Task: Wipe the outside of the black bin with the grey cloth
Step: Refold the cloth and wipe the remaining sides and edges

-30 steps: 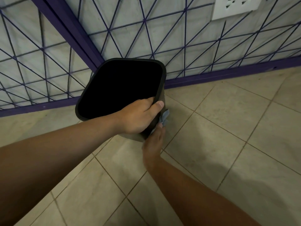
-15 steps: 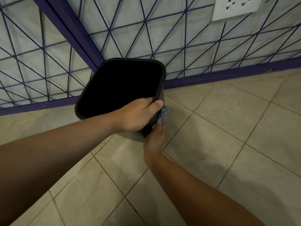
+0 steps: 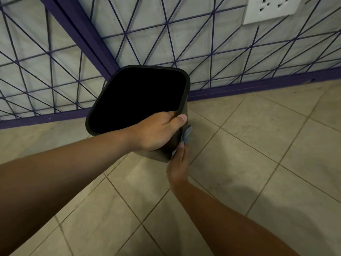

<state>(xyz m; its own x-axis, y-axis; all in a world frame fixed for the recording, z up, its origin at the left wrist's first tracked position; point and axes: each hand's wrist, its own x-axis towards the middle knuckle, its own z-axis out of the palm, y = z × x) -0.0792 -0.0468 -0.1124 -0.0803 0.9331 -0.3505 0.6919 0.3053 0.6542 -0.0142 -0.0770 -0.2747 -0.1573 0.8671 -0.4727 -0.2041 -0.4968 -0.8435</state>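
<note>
The black bin [image 3: 140,100] sits mid-frame, tilted with its mouth toward the viewer, in front of the purple-lined wall [image 3: 166,43]. The left hand [image 3: 156,132] grips its near rim, thumb outside, fingers curled over the edge. Below it, the right hand [image 3: 179,163] presses the grey cloth [image 3: 186,134] flat against the bin's right outer side, above the tiled floor [image 3: 239,154].

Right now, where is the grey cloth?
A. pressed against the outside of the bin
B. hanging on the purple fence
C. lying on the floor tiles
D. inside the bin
A: the right hand presses the grey cloth against the black bin's outer side wall, while the left hand grips the rim.
</note>
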